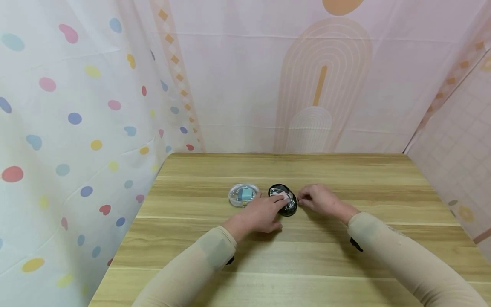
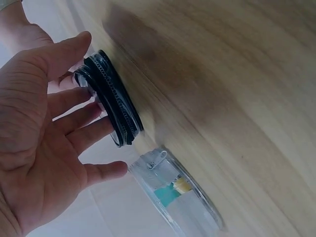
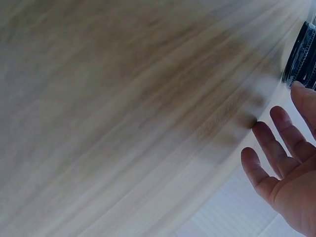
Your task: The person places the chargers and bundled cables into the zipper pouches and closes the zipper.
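A small oval black-edged zip case (image 1: 288, 207) with a clear top lies on the table, something pale showing through it. My left hand (image 1: 261, 214) rests on the case from the left, its fingers fairly straight across the top. The left wrist view shows the zipper teeth along the side of the case (image 2: 111, 94). At its right edge my right hand (image 1: 320, 199) pinches the zipper end between thumb and forefinger; the pull itself is hidden by the fingertips. The other right-hand fingers (image 3: 269, 140) are loosely spread near the tabletop.
Left of the black case sits a clear oval zip case (image 1: 232, 199) with a teal block and a small yellow piece inside, close to my left hand. Both lie on a wooden table (image 1: 307, 273). Patterned curtains (image 1: 238, 85) hang behind the table and at both sides.
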Available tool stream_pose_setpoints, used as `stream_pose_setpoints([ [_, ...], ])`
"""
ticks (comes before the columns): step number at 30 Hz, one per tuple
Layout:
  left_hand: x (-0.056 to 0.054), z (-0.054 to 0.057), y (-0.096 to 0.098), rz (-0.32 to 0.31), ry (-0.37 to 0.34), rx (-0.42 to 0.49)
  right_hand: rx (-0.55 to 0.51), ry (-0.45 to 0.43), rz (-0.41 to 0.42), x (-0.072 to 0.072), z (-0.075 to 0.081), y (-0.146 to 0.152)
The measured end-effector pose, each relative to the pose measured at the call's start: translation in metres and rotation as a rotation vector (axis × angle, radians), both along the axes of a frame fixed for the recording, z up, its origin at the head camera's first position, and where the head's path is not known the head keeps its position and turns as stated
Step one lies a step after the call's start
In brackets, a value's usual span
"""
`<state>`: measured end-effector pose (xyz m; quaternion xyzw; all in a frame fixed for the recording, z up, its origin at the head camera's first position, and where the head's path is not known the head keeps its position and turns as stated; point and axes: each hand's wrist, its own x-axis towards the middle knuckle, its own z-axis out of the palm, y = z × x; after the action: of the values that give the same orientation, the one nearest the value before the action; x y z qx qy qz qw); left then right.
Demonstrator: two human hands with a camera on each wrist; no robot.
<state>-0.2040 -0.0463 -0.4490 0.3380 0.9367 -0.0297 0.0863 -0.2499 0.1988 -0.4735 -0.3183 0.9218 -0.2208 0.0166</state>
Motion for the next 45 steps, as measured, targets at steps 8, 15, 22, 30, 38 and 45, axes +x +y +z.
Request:
stream_pose_setpoints([
  [8, 0.002, 0.000, 0.002, 0.011, -0.016, -0.011, -0.018, 0.026, 0.038, 0.008, 0.002, 0.003],
  [15, 0.002, -0.001, 0.001, 0.002, -0.004, -0.020, 0.031, 0.061, 0.067, 0.015, 0.003, -0.002],
  [22, 0.000, -0.005, 0.003, -0.047, 0.084, -0.059, 0.033, 0.037, 0.033, 0.016, 0.002, -0.001],
  [30, 0.001, -0.010, 0.005, -0.093, 0.145, -0.066, 0.017, -0.033, -0.044, 0.009, 0.004, 0.006],
  [38, -0.001, -0.010, 0.012, -0.132, 0.114, -0.050, 0.050, 0.008, -0.138, -0.005, 0.003, 0.008],
  [45, -0.006, -0.010, 0.018, -0.127, 0.112, 0.002, 0.097, 0.053, -0.134, -0.010, 0.000, 0.007],
])
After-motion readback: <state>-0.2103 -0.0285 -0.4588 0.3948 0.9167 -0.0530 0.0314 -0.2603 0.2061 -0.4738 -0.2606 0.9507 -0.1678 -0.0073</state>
